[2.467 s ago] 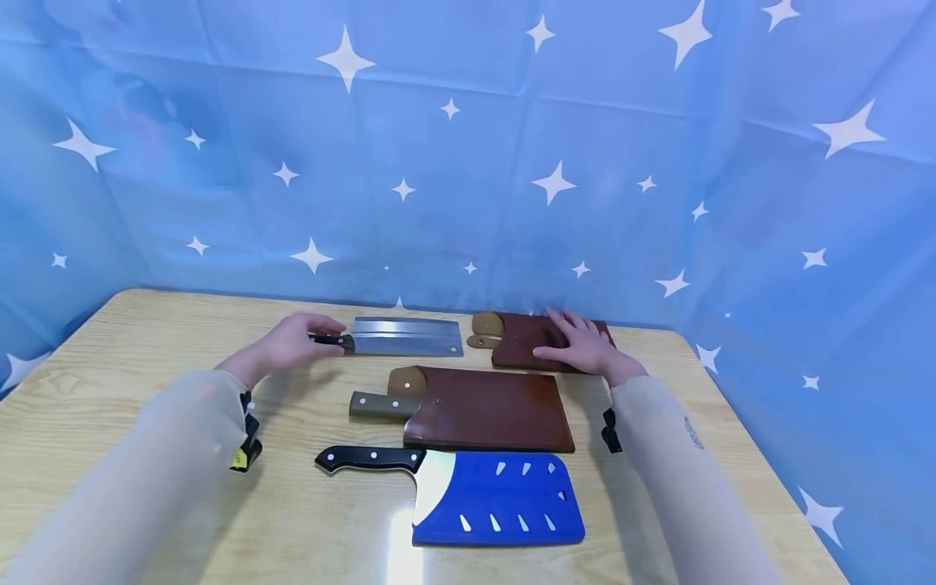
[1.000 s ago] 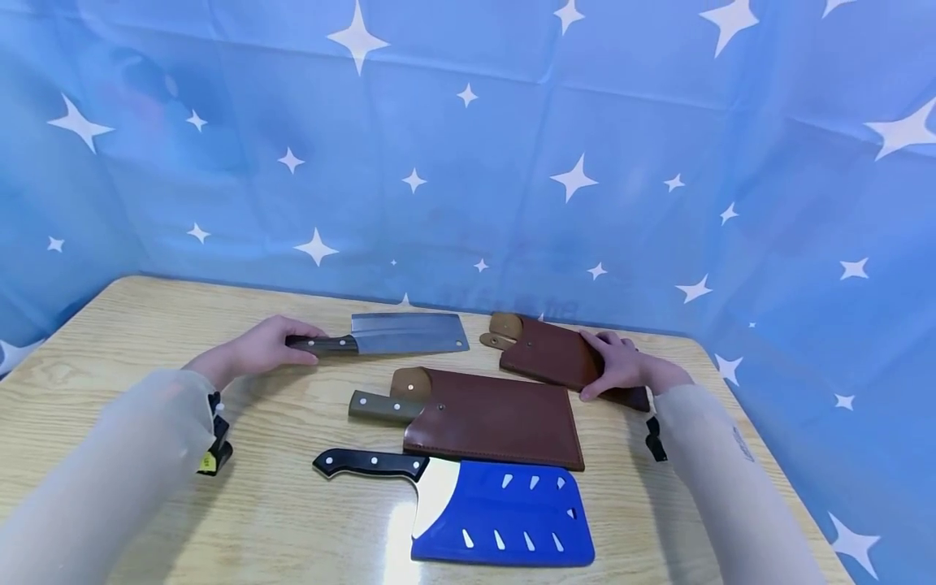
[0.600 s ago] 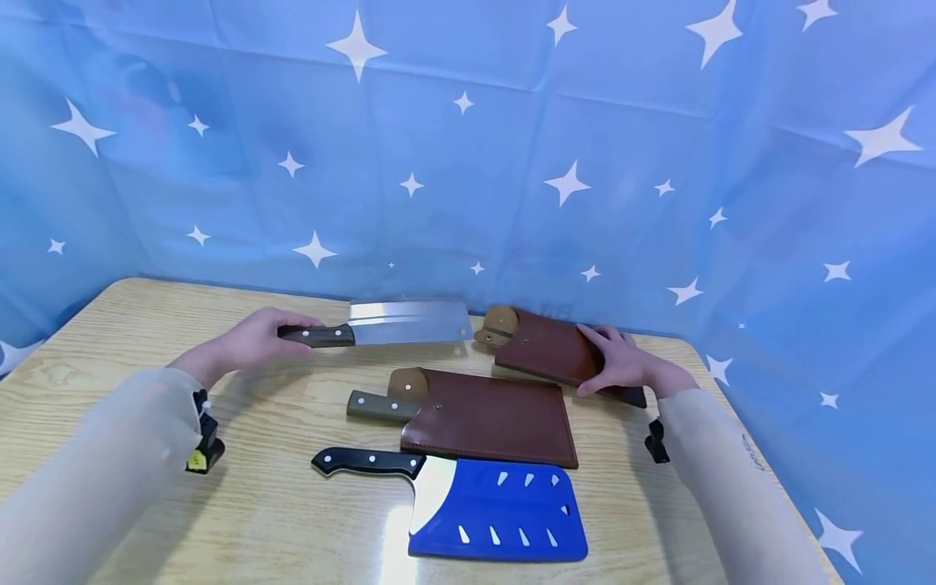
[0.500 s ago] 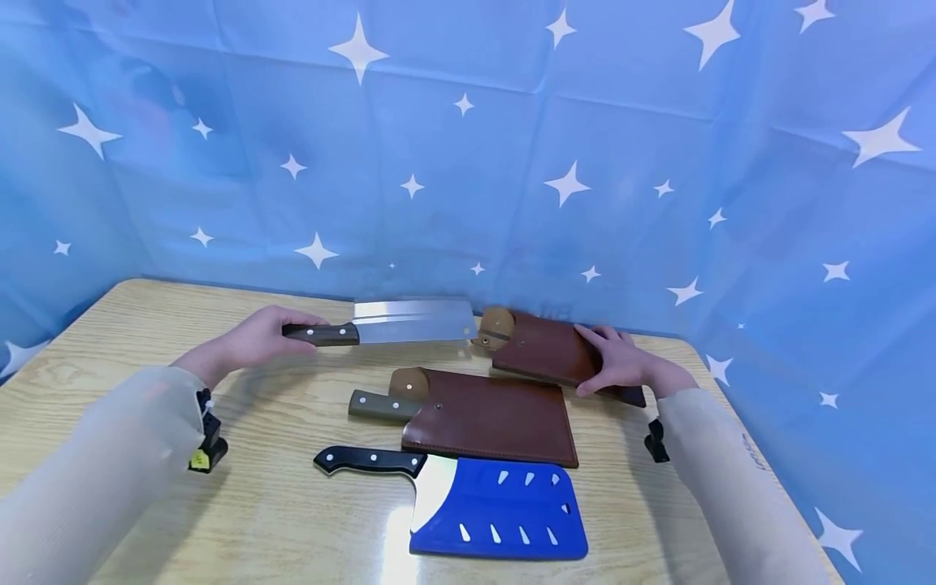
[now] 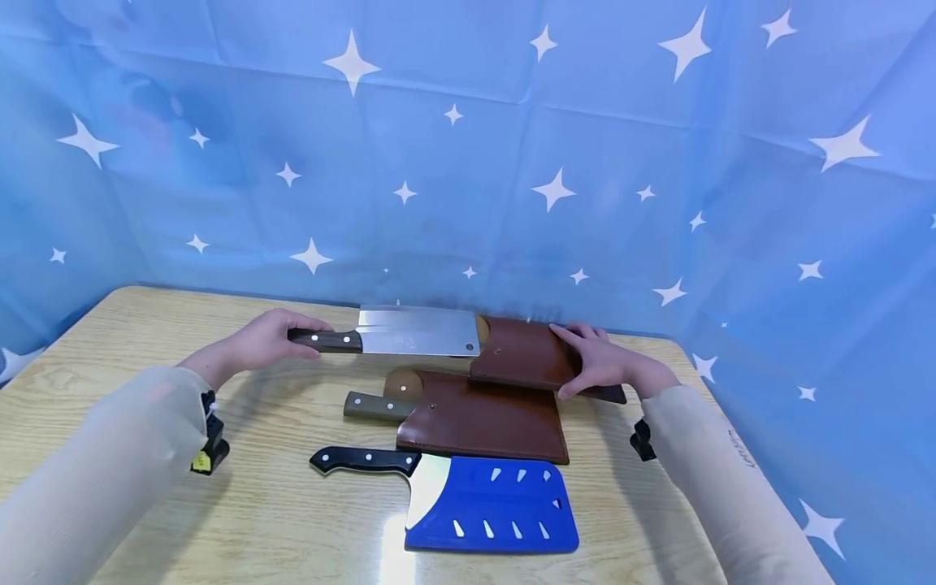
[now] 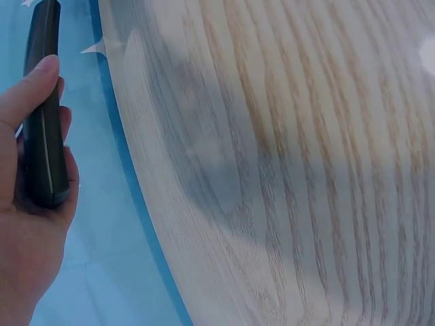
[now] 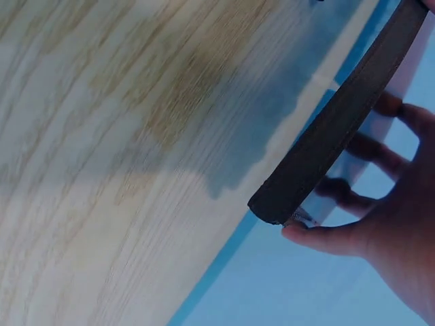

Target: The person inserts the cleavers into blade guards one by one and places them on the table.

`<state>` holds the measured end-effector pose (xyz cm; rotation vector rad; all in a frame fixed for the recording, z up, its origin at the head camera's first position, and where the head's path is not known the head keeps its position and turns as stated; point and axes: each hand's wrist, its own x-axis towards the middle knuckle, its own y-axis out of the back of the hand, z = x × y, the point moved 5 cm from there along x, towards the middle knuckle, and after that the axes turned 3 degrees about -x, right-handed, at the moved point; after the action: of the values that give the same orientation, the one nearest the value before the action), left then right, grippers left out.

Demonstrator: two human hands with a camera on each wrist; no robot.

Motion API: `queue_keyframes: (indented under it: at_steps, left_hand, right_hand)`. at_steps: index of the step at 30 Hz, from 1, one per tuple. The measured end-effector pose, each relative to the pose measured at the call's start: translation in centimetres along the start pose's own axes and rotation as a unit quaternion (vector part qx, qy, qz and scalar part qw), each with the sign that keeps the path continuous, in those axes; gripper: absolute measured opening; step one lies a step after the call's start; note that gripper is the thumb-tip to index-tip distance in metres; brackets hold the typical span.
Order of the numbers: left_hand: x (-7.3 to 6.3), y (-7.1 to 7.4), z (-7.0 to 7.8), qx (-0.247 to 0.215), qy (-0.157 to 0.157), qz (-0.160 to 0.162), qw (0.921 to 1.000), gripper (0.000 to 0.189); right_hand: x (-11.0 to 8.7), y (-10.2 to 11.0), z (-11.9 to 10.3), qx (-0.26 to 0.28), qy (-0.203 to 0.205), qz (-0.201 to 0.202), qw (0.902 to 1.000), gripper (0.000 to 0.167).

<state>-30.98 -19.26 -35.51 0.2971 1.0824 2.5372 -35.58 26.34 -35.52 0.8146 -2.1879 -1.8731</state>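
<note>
In the head view my left hand [image 5: 263,345] grips the dark handle of a cleaver [image 5: 418,331] whose bare steel blade points right. Thumb and fingers wrap that handle [image 6: 46,136] in the left wrist view. The blade's holed end overlaps the tan flap at the mouth of a brown leather sheath [image 5: 522,353]. My right hand [image 5: 603,361] holds the sheath across its right end, thumb on the near edge and fingers on the far one. In the right wrist view the sheath's dark end edge [image 7: 340,129] lies between thumb and fingers.
A second brown sheath [image 5: 483,422] with an olive-handled knife [image 5: 376,406] in it lies just in front, partly overlapped by the held sheath. Nearer is a black-handled cleaver [image 5: 366,460] with a blue blade cover [image 5: 504,504]. A starry blue curtain [image 5: 468,162] hangs behind the wooden table [image 5: 278,504].
My left hand has lifted the cleaver and brought it right, onto the sheath's mouth. My right hand has taken hold of the sheath, turned it slightly, then shifted it left and nearer.
</note>
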Motion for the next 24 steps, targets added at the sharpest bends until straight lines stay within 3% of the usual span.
queue_keyframes:
  at_steps: [13,24]
  left_hand:
    - [-0.3,0.0,0.7,-0.003,-0.011,-0.01,0.9999,0.041]
    - [0.6,-1.4,1.7,-0.021,-0.022,-0.033,0.999,0.042]
  right_hand:
    - [-0.3,0.6,-1.4,-0.001,0.003,0.007,1.0,0.113]
    - [-0.2,0.8,-2.8,-0.004,0.014,0.009,0.9998,0.114]
